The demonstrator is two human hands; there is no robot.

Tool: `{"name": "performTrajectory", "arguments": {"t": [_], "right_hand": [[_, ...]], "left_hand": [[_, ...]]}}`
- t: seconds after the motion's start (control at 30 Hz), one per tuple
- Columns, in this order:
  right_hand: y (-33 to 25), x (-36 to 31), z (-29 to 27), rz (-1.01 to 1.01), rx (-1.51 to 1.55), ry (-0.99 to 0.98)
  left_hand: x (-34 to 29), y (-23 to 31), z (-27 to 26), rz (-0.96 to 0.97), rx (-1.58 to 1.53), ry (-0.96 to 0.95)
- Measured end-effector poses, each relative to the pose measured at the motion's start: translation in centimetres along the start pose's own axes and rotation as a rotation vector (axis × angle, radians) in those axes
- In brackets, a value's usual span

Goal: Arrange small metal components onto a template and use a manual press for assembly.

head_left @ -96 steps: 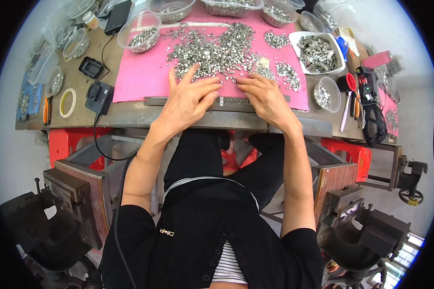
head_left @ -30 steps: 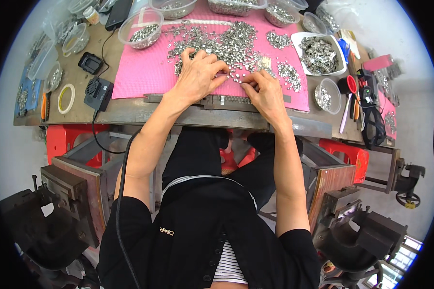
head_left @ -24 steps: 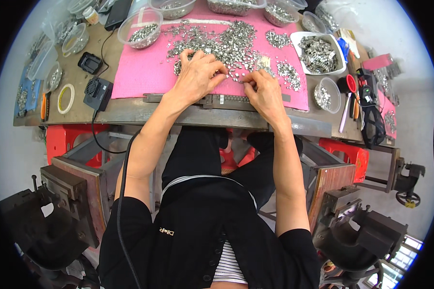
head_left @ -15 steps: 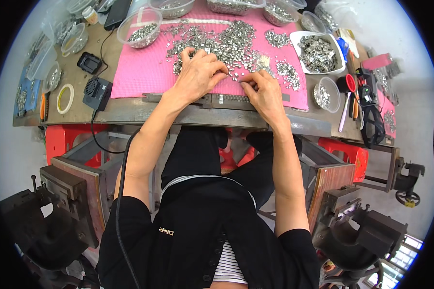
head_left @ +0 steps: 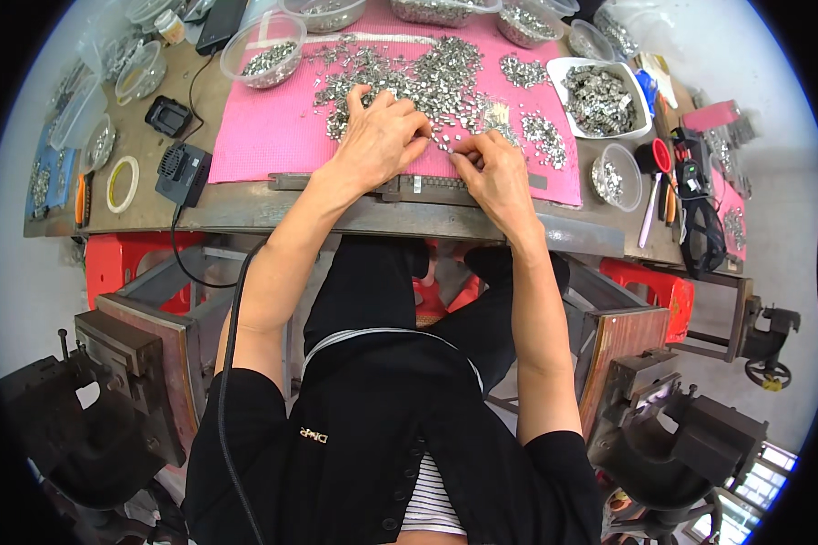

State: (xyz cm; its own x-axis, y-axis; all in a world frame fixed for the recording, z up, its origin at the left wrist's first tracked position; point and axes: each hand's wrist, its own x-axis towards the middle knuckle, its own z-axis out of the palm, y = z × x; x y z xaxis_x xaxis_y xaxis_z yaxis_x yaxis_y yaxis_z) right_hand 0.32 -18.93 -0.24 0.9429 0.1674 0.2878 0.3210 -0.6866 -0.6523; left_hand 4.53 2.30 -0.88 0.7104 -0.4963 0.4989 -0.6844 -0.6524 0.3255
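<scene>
Many small silvery metal pieces (head_left: pixel 445 77) lie heaped and scattered on a pink ribbed mat (head_left: pixel 254 145). My left hand (head_left: pixel 382 136) is over the near edge of the heap, thumb and forefinger bent together, the other fingers curled over the pieces. Close by on its right, my right hand (head_left: pixel 495 173) has its thumb and forefinger pinched just above a dark metal bar (head_left: pixel 391 188) along the mat's front edge. Whatever either pinch holds is too small or hidden to make out. A few loose pieces (head_left: pixel 443 143) sit between the two hands.
Clear plastic tubs (head_left: pixel 236 54) of metal parts line the back. On the right stand a white tray (head_left: pixel 643 113) of parts and a round tub (head_left: pixel 634 186). A black charger (head_left: pixel 184 173), its cable and a tape roll (head_left: pixel 123 186) lie left. The bench's metal edge (head_left: pixel 409 216) runs in front.
My left hand has shifted very slightly, its outstretched finger a little further right. My right hand stays pinched in nearly the same place. The tubs and tools have not moved.
</scene>
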Motion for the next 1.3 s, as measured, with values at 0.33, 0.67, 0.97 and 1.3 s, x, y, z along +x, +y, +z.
{"name": "performTrajectory", "arguments": {"t": [0.33,0.67,0.97,1.3], "right_hand": [[-0.2,-0.4,0.6,-0.017,-0.102,0.063],[-0.3,-0.4,1.2,-0.021,-0.092,0.083],[0.2,-0.3,1.2,-0.077,-0.147,0.095],[0.2,0.8,0.7,-0.142,-0.201,0.008]], "left_hand": [[-0.2,0.0,0.4,-0.028,-0.004,0.032],[-0.3,0.1,0.6,-0.037,-0.016,0.045],[-0.2,0.3,0.6,-0.044,0.0,0.03],[-0.3,0.5,0.5,-0.021,0.011,0.07]]}}
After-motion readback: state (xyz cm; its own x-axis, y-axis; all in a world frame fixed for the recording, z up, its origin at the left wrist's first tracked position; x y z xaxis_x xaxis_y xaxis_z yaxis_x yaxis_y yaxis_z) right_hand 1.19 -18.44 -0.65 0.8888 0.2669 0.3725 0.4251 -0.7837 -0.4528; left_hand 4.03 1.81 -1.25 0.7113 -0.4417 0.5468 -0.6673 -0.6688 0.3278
